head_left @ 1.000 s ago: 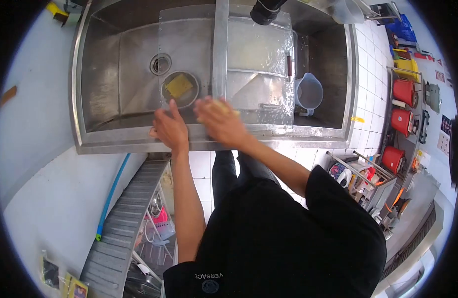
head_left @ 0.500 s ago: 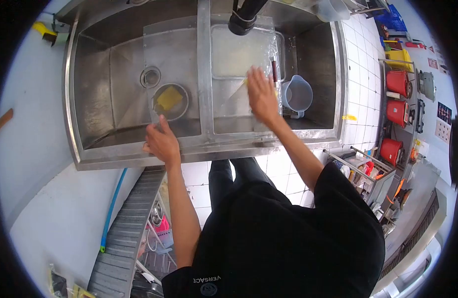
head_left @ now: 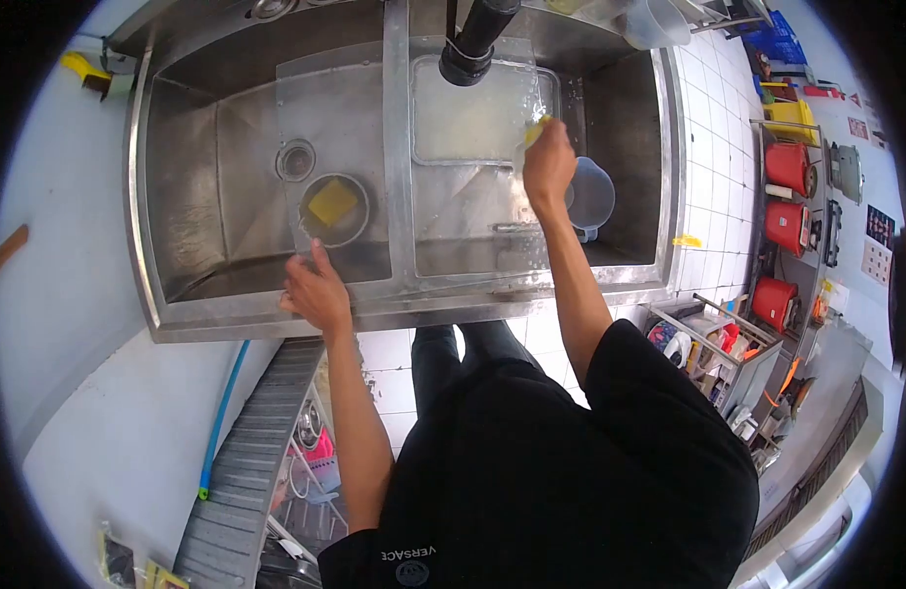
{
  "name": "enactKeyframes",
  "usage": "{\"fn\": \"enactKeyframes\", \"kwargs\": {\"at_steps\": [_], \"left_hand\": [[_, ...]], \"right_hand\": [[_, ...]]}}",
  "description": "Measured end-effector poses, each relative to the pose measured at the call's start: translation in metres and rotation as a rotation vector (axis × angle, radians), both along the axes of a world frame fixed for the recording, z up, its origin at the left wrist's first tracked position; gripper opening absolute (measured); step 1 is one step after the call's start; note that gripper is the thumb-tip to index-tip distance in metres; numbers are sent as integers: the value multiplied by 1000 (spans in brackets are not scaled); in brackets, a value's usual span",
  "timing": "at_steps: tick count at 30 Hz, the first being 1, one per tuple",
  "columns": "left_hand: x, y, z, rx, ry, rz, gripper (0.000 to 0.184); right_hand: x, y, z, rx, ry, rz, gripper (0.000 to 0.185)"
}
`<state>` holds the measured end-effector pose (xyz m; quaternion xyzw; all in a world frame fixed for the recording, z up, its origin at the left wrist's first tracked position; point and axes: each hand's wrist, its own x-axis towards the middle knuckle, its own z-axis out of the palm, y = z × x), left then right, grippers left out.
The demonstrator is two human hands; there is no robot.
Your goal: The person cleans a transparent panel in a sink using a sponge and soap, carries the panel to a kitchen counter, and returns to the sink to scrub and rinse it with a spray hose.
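Observation:
A clear plastic sheet [head_left: 337, 113] lies across both basins of the steel sink. My left hand [head_left: 317, 293] pinches its near left corner, thumb on top and fingers curled at the edge. My right hand [head_left: 549, 169] is closed around a yellow sponge [head_left: 538, 128], at the sheet's wet right side. Through the sheet, a round bowl [head_left: 365, 218] shows in the left basin with a yellow block, like another sponge [head_left: 333, 202], in it. Under the sheet in the right basin is a rectangular tray [head_left: 482, 161] with pale, cloudy contents.
A bluish translucent jug [head_left: 594, 194] stands in the right basin, just right of my right hand. The black faucet [head_left: 466, 61] hangs over the sheet's far part. A steel divider [head_left: 398, 187] separates the basins. Beyond the right rim are a tiled floor and shelves with red containers [head_left: 787, 165].
My right hand has moved right and away from me with the sponge, from flat to closed around it. The sheet has shifted slightly left in view; my left hand stays at its corner.

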<state>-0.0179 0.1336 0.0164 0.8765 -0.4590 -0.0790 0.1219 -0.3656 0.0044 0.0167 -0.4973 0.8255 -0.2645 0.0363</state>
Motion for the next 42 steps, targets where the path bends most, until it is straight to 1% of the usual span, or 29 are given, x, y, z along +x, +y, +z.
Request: {"fn": "enactKeyframes", "kwargs": {"at_steps": [2, 3, 4, 5, 8, 9, 12, 16, 17, 20, 21, 22, 23, 24, 25, 27, 29, 31, 34, 35, 38, 41, 42], "left_hand": [[2, 0, -3, -26, -35, -6, 52], [2, 0, -4, -27, -39, -2, 52], [2, -2, -5, -30, -42, 4, 52], [2, -1, -6, -28, -46, 8, 52], [0, -1, 3, 57, 32, 16, 55], [-1, -3, 2, 45, 24, 15, 55], [0, -1, 2, 35, 15, 21, 55], [-1, -5, 5, 35, 45, 36, 55], [-1, -3, 5, 37, 46, 38, 54], [0, -2, 1, 26, -13, 19, 52], [1, -12, -3, -18, -18, 22, 52], [1, -11, -5, -33, -20, 11, 51], [1, 0, -4, -37, -21, -9, 50], [2, 2, -4, -34, -20, -3, 48], [1, -3, -5, -45, -19, 7, 46], [3, 1, -4, -31, -18, 13, 41], [2, -1, -3, -26, -9, 21, 37], [-2, -4, -2, -67, -21, 26, 34], [2, -9, -1, -72, -17, 31, 34], [1, -2, 1, -46, -6, 19, 35], [1, -4, 1, -29, -2, 25, 30], [1, 3, -5, -109, -25, -21, 26], [2, 1, -5, -112, -46, -26, 24]], "right_hand": [[-33, -8, -13, -71, -115, -153, 20], [-37, -7, -1, -168, -198, -184, 23], [-38, -9, 11, -266, -281, -212, 27], [-42, -12, 5, -376, -383, -142, 27], [-38, -5, -26, -278, -262, 174, 26], [-22, 4, -4, -246, -230, 243, 25], [-15, 32, 12, -9, -254, 62, 26], [-31, 16, 35, 65, -284, 74, 27], [-21, 3, 36, -43, -296, 35, 21], [19, 16, 18, -173, -107, 344, 12], [37, 18, 6, -287, -136, 431, 5], [64, 20, 13, -229, -217, 412, 6], [81, 13, -10, -188, -229, 433, 9], [110, 1, -14, -139, 1, 476, 10], [141, -13, -22, -141, 131, 517, 12], [191, -17, -5, -219, 51, 679, 19], [220, 19, -19, -246, 198, 912, 33], [213, 72, -24, -259, -99, 1234, 46], [186, 64, -11, 44, -28, 1188, 48], [195, 39, -17, 47, 47, 1067, 47], [243, -11, -1, -124, 275, 1069, 50], [259, 46, -24, -173, -53, 1476, 53], [254, 42, -24, -153, 27, 1425, 53]]}}
